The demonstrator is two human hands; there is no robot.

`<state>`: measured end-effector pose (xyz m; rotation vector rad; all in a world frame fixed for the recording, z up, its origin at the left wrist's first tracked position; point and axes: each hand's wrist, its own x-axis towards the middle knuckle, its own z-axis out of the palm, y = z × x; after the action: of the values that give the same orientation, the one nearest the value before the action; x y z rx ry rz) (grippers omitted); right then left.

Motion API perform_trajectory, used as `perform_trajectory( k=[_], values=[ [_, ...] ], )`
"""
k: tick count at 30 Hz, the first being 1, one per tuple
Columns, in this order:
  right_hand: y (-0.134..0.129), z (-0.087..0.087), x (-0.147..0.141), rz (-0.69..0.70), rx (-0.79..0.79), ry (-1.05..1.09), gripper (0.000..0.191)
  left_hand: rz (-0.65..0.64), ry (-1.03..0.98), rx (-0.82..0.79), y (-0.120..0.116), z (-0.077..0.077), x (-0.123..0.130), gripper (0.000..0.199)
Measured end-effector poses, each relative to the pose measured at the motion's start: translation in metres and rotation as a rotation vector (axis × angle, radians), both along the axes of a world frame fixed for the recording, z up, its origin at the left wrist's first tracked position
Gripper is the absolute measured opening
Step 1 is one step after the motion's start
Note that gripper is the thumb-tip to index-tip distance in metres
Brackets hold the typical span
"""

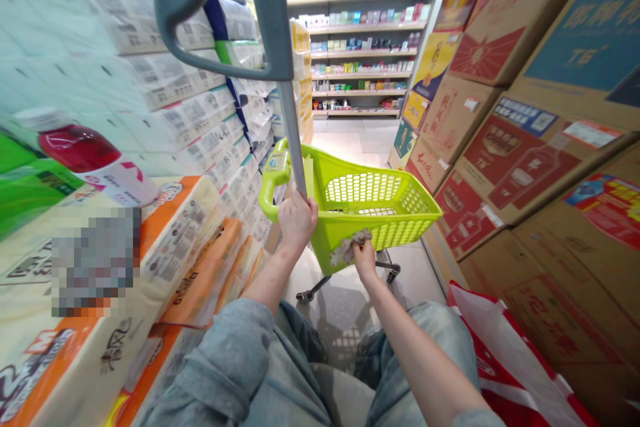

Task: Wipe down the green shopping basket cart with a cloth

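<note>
A lime-green shopping basket cart (380, 217) on black wheels stands in front of my knees, with a grey pole and a looped handle (277, 47) rising toward me. My left hand (297, 220) is wrapped round the lower part of that pole, beside the basket's near corner. Lower and to the right, my right hand (365, 257) grips a crumpled greyish-white cloth (347, 247) and presses it against the basket's near outer wall. Part of the cloth is hidden under the fingers. Through the perforated sides, the basket's interior shows only in part.
Wrapped tissue packs (175, 107) are stacked on the left, with a red drink bottle (95, 157) lying on nearer orange packs (185, 213). Cardboard cartons (540, 160) wall the right side. A red-and-white bag (505, 347) sits by my right leg. Stocked shelves (365, 53) stand ahead.
</note>
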<state>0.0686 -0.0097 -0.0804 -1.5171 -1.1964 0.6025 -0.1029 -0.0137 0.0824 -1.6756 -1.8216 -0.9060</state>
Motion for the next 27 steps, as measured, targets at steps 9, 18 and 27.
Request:
perform_trajectory(
  k=[9, 18, 27],
  values=[
    [-0.003, 0.045, -0.017, 0.111, 0.006, 0.023, 0.019, -0.014, -0.047, -0.021, 0.0, 0.0, 0.001, 0.042],
    [-0.028, 0.004, -0.037, 0.252, -0.082, -0.209, 0.007, -0.027, -0.044, -0.025, -0.005, 0.0, 0.002, 0.037],
    [-0.028, 0.077, -0.051, 0.242, 0.098, -0.005, 0.014, -0.054, -0.041, -0.012, -0.006, 0.004, 0.003, 0.041]
  ],
)
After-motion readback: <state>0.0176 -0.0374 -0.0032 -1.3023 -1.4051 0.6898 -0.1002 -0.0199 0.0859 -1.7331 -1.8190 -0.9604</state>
